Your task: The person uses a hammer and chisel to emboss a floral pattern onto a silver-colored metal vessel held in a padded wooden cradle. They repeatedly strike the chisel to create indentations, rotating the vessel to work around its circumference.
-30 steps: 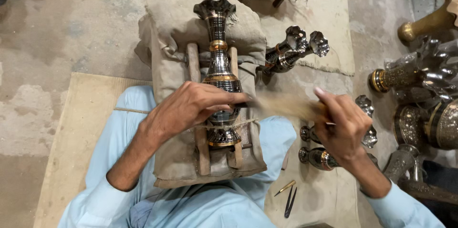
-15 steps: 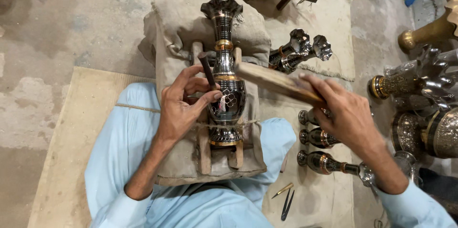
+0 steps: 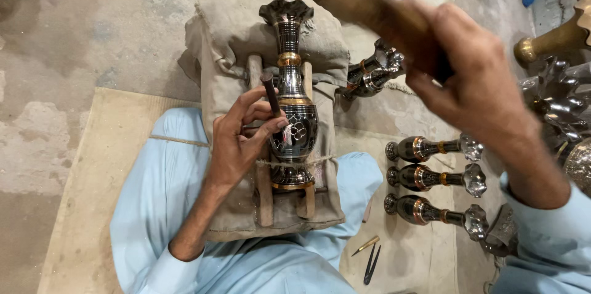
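Left hand (image 3: 237,146): fingers pinching chisel (image 3: 271,94) against vase (image 3: 292,103).
Right hand (image 3: 468,78): gripping raised mallet (image 3: 363,1).
Progress: flower cut; rest uncut.
Vases at 3 o'clock (image 3: 431,177): waiting.

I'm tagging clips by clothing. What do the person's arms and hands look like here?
Both hands, left hand and right hand, are bare, without gloves, rings or a watch in view. Each arm wears a pale blue long sleeve ending at a buttoned-looking cuff; the forearms are uncovered.

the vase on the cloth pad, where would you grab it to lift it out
Probably the narrow neck of the vase, from above: it lies on its side between two wooden rails, mouth pointing away, and the left hand with its chisel crowds the belly.
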